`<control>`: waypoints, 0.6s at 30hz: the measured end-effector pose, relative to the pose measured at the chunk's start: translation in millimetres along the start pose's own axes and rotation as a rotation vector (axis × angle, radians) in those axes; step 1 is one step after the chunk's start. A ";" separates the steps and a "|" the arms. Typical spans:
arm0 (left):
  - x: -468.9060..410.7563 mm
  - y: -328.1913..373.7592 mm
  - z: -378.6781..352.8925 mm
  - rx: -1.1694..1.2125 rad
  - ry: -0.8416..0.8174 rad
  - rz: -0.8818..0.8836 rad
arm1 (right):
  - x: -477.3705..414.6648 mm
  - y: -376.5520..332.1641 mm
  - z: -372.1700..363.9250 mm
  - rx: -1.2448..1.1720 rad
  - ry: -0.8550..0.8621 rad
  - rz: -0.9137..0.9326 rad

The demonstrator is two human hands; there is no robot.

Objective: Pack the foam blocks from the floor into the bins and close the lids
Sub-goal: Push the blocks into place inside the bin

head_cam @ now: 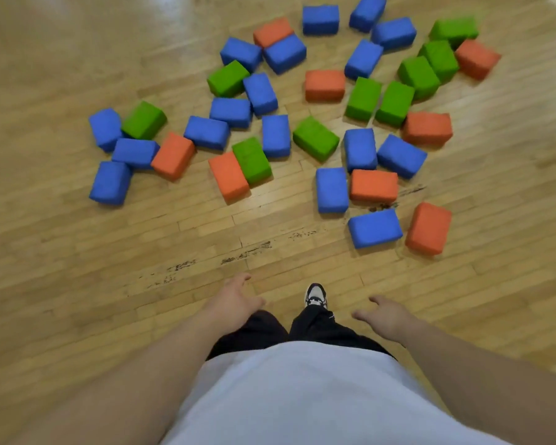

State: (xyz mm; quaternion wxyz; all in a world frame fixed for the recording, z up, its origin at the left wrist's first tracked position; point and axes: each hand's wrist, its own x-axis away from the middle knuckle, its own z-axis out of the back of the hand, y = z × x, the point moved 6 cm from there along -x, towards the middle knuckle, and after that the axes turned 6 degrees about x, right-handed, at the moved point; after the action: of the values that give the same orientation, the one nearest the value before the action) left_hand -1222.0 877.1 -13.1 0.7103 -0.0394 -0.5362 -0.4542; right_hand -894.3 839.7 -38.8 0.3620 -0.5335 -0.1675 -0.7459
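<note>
Foam blocks [315, 138] in blue, green and orange lie scattered across a wooden gym floor [77, 252], seen from the head camera, ahead of a person whose left hand [235, 300] and right hand [385, 316] hang empty, fingers relaxed. No bin is in view. Likely hazards: a shoe [316, 295] catching the nearest blue block [374, 228], or soft blocks slipping from an overfull armload on the way to the bins

I wear a loose, pale white T-shirt [302, 396] that hangs over wide black trousers [321, 327]. One shoe [316, 295] shows below them, a white sneaker with black panels. My forearms are bare down to my left hand [235, 301] and right hand [387, 317].
</note>
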 end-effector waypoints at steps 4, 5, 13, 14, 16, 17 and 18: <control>-26.5 -15.6 58.1 0.177 0.124 0.162 | -37.7 -132.9 57.9 0.159 0.012 0.184; -32.4 -19.6 71.2 0.226 0.145 0.199 | -44.2 -168.6 68.7 0.166 0.016 0.232; -144.7 -12.1 177.8 0.301 0.159 0.328 | -121.4 -374.7 133.0 0.207 0.017 0.379; -166.3 -3.2 195.6 0.292 0.152 0.336 | -132.5 -393.0 142.6 0.213 0.020 0.360; -201.2 25.3 231.0 0.266 0.132 0.343 | -146.0 -423.6 163.3 0.214 0.024 0.326; -217.5 42.5 247.2 0.250 0.116 0.333 | -150.8 -437.2 173.8 0.212 0.023 0.315; -232.9 63.0 262.7 0.234 0.098 0.310 | -156.1 -449.1 184.8 0.212 0.022 0.308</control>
State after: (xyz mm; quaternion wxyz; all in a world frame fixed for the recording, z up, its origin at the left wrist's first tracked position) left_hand -1372.3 1197.0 -60.9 0.7967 -0.0165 -0.5377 -0.2755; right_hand -1066.0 1319.9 -51.5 0.5278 -0.5035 -0.1573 -0.6658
